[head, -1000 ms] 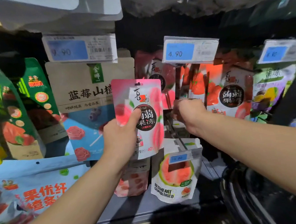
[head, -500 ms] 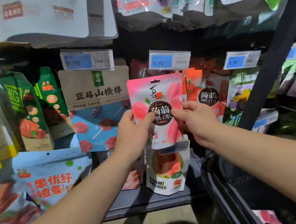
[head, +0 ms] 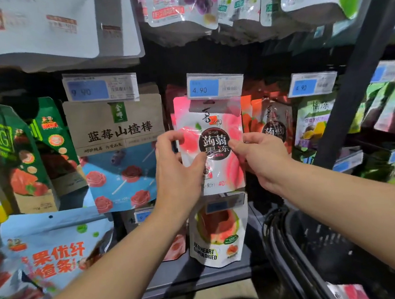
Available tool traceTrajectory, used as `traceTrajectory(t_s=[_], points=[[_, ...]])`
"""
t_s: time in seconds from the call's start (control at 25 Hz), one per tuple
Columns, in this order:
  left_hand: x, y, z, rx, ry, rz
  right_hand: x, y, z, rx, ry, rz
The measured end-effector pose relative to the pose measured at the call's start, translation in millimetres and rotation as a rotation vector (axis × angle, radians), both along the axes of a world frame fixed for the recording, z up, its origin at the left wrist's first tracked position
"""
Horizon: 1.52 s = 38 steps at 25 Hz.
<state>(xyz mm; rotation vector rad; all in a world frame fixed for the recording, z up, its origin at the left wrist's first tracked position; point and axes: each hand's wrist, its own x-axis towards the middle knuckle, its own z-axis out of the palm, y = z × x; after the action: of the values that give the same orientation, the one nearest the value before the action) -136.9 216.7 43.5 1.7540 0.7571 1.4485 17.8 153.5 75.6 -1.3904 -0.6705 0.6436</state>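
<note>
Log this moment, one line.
left hand: grips pink jelly pouch | right hand: pinches its edge | pouch upright under price tag

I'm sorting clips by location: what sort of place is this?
Most likely a shop's snack aisle: rows of pouches like the pink pouch that the left hand and right hand hold, blue price tags above them, and a black basket at lower right.
</note>
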Motion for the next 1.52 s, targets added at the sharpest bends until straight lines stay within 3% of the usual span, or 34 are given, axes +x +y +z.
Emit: traceTrajectory(t_s=[0.2, 0.52, 1.32, 1.52], points=[[-0.2, 2.9, -10.6, -0.072, 0.066, -0.012, 4.3, 4.2, -8.1, 0.0, -0.056, -0.021], [-0.7, 3.5, -14.4, 0.069, 0.036, -0.021, 1.8, 4.8, -10.3, 0.098, -0.07, -0.019], [-0.3, -4.1, -1.8, 0.056, 0.104, -0.015, -0.4, -1.5, -3.6, 0.081, -0.069, -0.064], [-0.1, -0.5, -5.4, 0.05, 0.164, -0.035, 0.7, 1.0, -6.6, 0.026, -0.174, -0.079]])
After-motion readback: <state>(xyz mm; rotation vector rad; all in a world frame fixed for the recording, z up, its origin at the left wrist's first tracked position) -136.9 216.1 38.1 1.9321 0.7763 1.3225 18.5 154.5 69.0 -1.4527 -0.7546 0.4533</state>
